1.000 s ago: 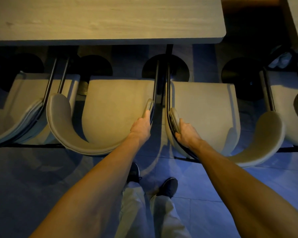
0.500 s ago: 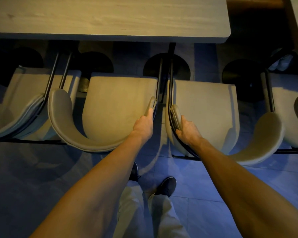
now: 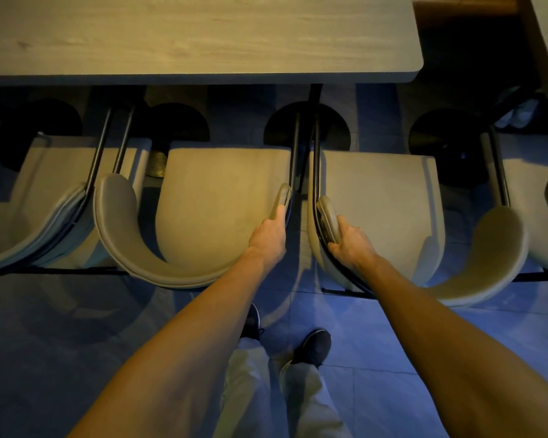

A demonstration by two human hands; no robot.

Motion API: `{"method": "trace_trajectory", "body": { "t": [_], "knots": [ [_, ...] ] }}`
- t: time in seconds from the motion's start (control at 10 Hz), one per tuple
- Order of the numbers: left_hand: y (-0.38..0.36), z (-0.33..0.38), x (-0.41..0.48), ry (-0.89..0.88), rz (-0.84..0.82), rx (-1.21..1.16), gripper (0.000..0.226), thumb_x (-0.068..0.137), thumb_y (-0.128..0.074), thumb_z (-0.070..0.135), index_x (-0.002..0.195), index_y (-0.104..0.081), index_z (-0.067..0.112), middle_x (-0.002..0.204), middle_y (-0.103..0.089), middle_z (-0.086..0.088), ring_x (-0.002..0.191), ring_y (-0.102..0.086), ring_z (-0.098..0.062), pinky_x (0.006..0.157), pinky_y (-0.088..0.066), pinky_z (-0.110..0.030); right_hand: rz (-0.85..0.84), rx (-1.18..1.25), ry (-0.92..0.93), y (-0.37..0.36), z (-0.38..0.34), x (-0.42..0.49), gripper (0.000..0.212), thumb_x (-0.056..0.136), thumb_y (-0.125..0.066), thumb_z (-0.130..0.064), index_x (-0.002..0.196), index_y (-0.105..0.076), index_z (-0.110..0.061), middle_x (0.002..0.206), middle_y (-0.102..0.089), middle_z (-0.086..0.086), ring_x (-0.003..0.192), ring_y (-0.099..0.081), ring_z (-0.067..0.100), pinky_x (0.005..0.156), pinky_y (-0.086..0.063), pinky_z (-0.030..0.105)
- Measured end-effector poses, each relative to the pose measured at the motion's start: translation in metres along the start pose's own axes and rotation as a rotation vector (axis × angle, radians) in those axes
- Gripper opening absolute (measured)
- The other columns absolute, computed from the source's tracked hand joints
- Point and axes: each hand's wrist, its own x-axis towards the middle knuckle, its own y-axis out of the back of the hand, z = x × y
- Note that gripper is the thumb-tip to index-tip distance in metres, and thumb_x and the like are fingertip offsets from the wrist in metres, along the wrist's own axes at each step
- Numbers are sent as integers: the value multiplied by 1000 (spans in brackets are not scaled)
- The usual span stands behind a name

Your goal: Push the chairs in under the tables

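Essentially nothing has shifted over the last second. The left hand [image 3: 268, 238] holds the backrest end of the middle chair [image 3: 215, 200], its fingers [image 3: 279, 216] closed over the tip. The right hand [image 3: 351, 245] grips the backrest end of the neighbouring chair [image 3: 380, 200], just right of centre, fingers [image 3: 334, 248] curled round the pad. Both holds sit where they were. The seat fronts stay short of the worktop [image 3: 203, 36] edge across the upper frame, and the strip of floor between is about unchanged. Judgement: the push has barely taken effect, and both chairs remain to be driven in.
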Motion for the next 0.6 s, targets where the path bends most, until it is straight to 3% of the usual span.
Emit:
{"method": "trace_trajectory", "body": {
  "t": [0.1,0.3,0.4,0.5,0.6],
  "knots": [
    [0,0,1,1,6,26,59,89,-61,-7,136,-33,17,102,-69,-16,90,-70,-29,73,-59,-37,34,-5,-48,-7,-3,0,42,92,-65,-10,131,-47,-12,114,-64,15,100,-64,29,79,-52,30],
    [-1,-7,1,-6,-23,0,60,94,-59,1,141,-28,20,104,-67,-16,91,-67,-30,75,-57,-40,-24,-98,-113,-2,-11,-5,37,94,-61,-15,127,-45,-9,111,-61,17,85,-55,24,71,-46,32],
    [11,-6,-6,26,-45,-46,46,95,-62,11,132,-37,20,104,-66,-13,92,-65,-30,73,-51,-39,-88,-131,-123,12,-17,-15,38,94,-61,-18,128,-48,-8,109,-60,14,86,-53,23,73,-46,33],
    [44,9,-4,39,17,-140,18,96,-61,24,110,-51,19,99,-64,-5,91,-61,-26,78,-48,-35,-79,-83,-76,39,-37,-18,40,94,-60,-22,131,-52,-9,110,-61,11,92,-57,25,78,-49,33],
    [92,36,0,-49,114,-467,7,98,-58,25,95,-58,18,80,-67,-6,70,-61,-21,66,-45,-29,48,54,87,79,-76,-21,34,96,-59,-28,126,-62,-11,116,-67,10,105,-63,25,90,-50,35]
  ]
}}
